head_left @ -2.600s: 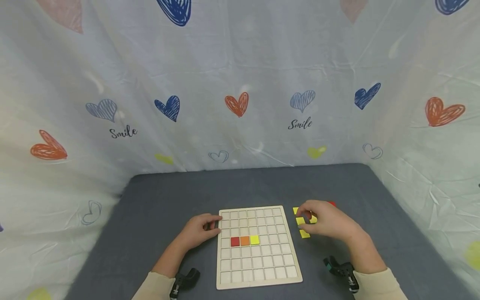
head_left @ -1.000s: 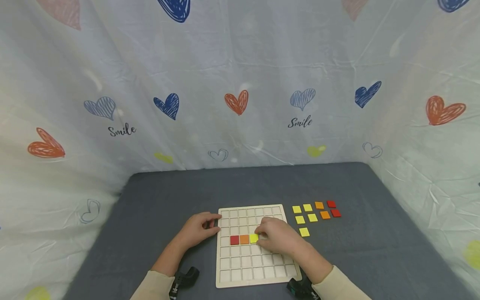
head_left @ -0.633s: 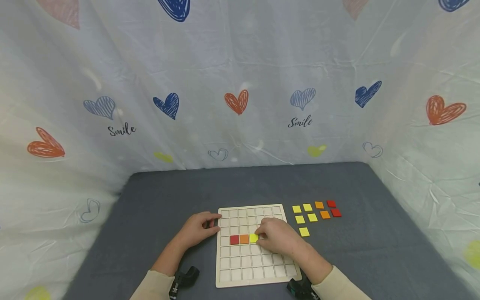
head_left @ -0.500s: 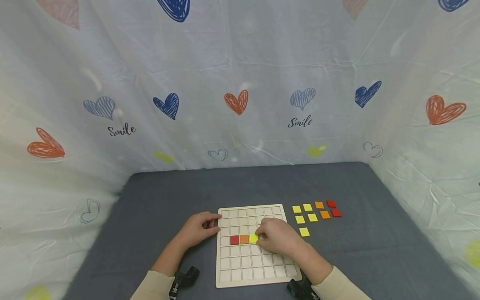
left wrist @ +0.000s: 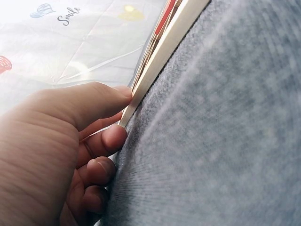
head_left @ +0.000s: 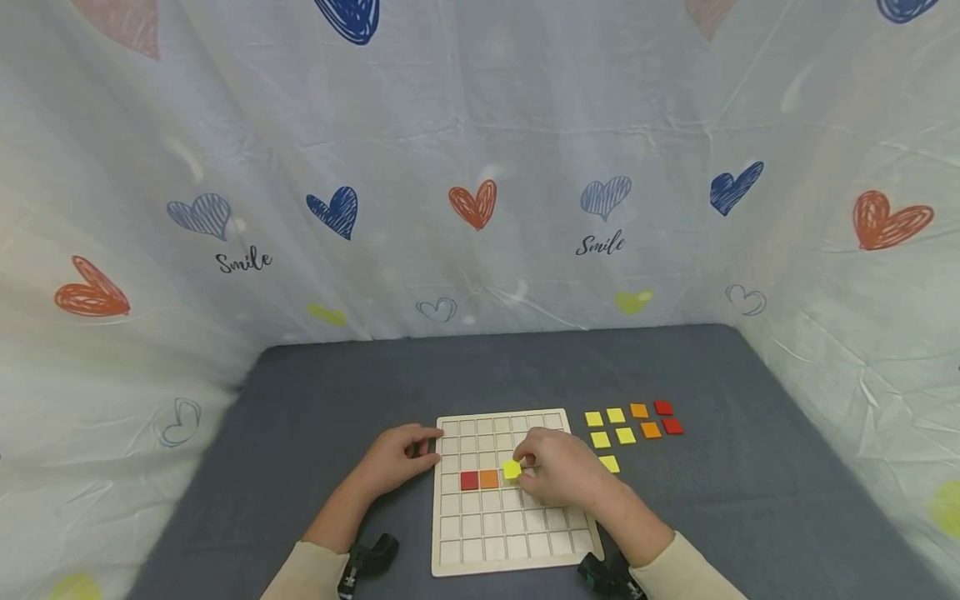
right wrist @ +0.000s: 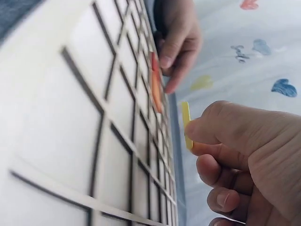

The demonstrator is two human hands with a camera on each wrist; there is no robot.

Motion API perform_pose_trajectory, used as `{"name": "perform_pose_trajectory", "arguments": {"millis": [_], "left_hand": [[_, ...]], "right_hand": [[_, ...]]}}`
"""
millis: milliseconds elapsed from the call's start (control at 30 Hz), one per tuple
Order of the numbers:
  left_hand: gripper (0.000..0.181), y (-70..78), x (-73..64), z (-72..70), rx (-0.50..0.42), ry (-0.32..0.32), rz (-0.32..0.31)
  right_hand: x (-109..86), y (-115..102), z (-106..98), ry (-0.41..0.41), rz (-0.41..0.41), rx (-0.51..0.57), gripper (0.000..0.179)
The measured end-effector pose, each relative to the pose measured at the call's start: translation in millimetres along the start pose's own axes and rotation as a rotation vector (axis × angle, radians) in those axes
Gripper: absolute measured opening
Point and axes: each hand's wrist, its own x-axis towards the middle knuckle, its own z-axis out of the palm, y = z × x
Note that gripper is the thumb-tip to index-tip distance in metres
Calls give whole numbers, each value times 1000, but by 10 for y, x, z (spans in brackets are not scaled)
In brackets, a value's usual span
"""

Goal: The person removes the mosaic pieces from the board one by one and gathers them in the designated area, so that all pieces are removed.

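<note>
In the head view my right hand (head_left: 562, 467) pinches a small yellow square tile (head_left: 512, 470) between thumb and index finger, over the middle of a pale wooden grid board (head_left: 480, 542). The right wrist view shows this yellow tile (right wrist: 186, 125) on edge, raised off the board. Left of it, a red tile (head_left: 468, 480) and an orange tile (head_left: 489, 478) sit side by side in one row of the grid. My left hand (head_left: 397, 458) rests at the board's left edge, thumb and index fingertips touching it, the other fingers loosely bent.
To the right of the board lie several loose yellow tiles (head_left: 626, 435), two orange tiles (head_left: 650, 430) and two red tiles (head_left: 672, 426). A dark grey cloth (head_left: 360, 383) covers the table. Behind it hangs a white curtain (head_left: 405, 267) printed with hearts.
My right hand came from the loose tiles to the yellow tile on the board, then lifted it slightly up and right from beside the orange tile. My left hand stays at the edge.
</note>
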Motion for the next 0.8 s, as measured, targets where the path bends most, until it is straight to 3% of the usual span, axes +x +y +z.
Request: {"name": "perform_pose_trajectory", "arguments": {"millis": [333, 800], "left_hand": [[32, -3, 3, 13, -4, 9, -2], [31, -2, 3, 19, -2, 14, -19]], "right_hand": [[-78, 190, -333, -5, 18, 20, 23], [-231, 570, -679, 96, 46, 63, 20]]}}
